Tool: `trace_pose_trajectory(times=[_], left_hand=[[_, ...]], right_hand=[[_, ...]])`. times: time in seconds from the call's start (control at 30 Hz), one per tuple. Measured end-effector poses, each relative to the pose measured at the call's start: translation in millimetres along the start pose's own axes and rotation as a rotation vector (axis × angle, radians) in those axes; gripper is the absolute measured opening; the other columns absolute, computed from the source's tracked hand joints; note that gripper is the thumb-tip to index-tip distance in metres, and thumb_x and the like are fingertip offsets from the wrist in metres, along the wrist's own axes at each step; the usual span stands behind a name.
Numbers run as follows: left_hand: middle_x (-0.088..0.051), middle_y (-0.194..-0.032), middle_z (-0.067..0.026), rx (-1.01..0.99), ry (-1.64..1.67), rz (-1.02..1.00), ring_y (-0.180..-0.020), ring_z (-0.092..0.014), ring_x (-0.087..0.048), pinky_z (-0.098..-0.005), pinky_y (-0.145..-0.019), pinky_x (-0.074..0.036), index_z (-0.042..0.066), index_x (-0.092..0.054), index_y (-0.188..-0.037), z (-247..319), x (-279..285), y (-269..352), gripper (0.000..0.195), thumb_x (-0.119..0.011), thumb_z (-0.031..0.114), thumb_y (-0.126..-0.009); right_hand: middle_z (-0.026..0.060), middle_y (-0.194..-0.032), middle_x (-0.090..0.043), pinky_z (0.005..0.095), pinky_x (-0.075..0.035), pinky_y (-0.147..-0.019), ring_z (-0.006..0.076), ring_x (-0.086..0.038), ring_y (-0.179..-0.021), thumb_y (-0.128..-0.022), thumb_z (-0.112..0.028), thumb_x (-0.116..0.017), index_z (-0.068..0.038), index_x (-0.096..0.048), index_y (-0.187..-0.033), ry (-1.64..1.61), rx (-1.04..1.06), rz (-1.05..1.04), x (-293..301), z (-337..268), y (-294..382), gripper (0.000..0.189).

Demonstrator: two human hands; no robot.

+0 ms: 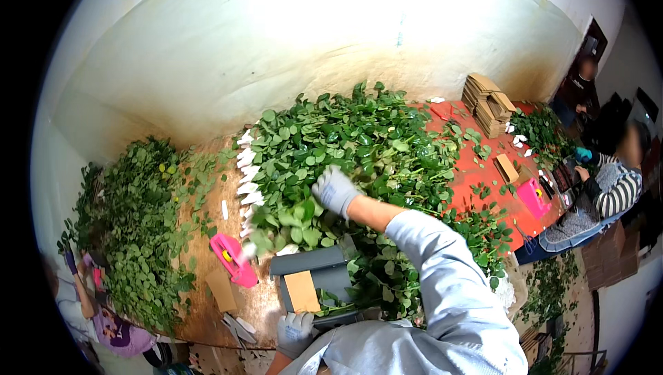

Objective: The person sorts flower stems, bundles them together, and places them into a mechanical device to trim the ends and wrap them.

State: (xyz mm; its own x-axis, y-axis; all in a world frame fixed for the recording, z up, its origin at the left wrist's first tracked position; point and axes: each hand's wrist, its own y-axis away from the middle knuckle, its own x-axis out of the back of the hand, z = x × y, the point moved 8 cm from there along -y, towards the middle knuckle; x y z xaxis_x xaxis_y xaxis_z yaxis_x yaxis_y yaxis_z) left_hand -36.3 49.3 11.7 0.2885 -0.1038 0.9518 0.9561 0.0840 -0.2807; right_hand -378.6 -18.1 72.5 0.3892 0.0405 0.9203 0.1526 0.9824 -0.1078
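My right hand (pixel 335 192), in a pale grey glove, is closed over the big heap of leafy stems (pixel 357 142). From it a motion-blurred bunch of leafy stems (pixel 292 225) reaches down and left, to a blurred white end. My left hand (pixel 295 331), gloved alike, is at the near edge of a dark grey holder (pixel 311 262); its fingers are partly hidden. Inside the holder lie a tan cardboard piece (pixel 302 291) and some leafy stems. A pink tape dispenser (pixel 233 260) stands left of the holder, beside another cardboard piece (pixel 221 290).
White-wrapped ends (pixel 250 183) line the heap's left side. Another leafy heap (pixel 137 235) covers the table's left. Stacked cardboard (pixel 487 105) and a second pink dispenser (pixel 533 199) are on the red surface (pixel 471 193). Co-workers (pixel 619 188) are at both sides.
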Motion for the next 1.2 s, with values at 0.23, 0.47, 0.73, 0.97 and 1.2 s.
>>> trace_pose_trajectory(times=[0.23,0.47,0.73,0.97,1.2], left_hand=[[-0.065,-0.089,-0.0047,0.043,0.099,-0.058,-0.078,-0.025,-0.060,-0.0410,-0.065,-0.041,0.012,-0.063,-0.097,2.6,4.5,-4.6,0.031,-0.069,0.028,-0.072],[-0.065,-0.089,-0.0080,0.091,0.079,-0.084,-0.082,-0.028,-0.060,-0.0437,-0.069,-0.041,0.011,-0.062,-0.098,-0.4,6.6,6.5,0.024,-0.060,0.023,-0.077],[-0.067,-0.093,-0.0074,0.100,0.135,-0.059,-0.085,-0.028,-0.061,-0.0434,-0.073,-0.042,0.010,-0.062,-0.097,2.5,11.7,-7.3,0.021,-0.059,0.020,-0.078],[-0.066,-0.095,-0.0083,0.122,0.141,-0.065,-0.088,-0.027,-0.062,-0.0412,-0.073,-0.042,0.009,-0.062,-0.097,0.5,16.0,-5.1,0.020,-0.053,0.020,-0.083],[-0.063,-0.086,-0.0069,0.161,0.080,-0.071,-0.082,-0.024,-0.060,-0.0404,-0.069,-0.043,0.008,-0.063,-0.095,2.0,11.2,-3.8,0.018,-0.053,0.019,-0.084]], right_hand=[[0.0086,-0.096,-0.063,0.0433,-0.045,-0.090,0.0268,-0.061,-0.095,-0.082,-0.013,-0.063,-0.010,-0.061,-0.113,0.023,-0.229,0.561,174.6,92.9,24.1,0.031],[0.0078,-0.096,-0.062,0.0410,-0.051,-0.077,0.0263,-0.062,-0.094,-0.084,-0.014,-0.062,-0.011,-0.060,-0.113,0.045,-0.163,0.384,207.6,52.3,80.2,0.030],[0.0095,-0.103,-0.065,0.0413,-0.056,-0.079,0.0288,-0.064,-0.101,-0.086,-0.012,-0.061,-0.013,-0.063,-0.108,0.104,-0.422,-0.169,-4.8,153.1,192.5,0.022],[0.0113,-0.100,-0.064,0.0398,-0.055,-0.075,0.0290,-0.063,-0.098,-0.084,-0.014,-0.063,-0.011,-0.062,-0.102,0.030,-0.302,-0.226,91.3,23.4,199.5,0.018],[0.0103,-0.102,-0.064,0.0395,-0.055,-0.072,0.0282,-0.064,-0.098,-0.088,-0.019,-0.062,-0.011,-0.064,-0.106,-0.137,-0.055,-0.562,5.7,-92.1,259.2,0.020]])
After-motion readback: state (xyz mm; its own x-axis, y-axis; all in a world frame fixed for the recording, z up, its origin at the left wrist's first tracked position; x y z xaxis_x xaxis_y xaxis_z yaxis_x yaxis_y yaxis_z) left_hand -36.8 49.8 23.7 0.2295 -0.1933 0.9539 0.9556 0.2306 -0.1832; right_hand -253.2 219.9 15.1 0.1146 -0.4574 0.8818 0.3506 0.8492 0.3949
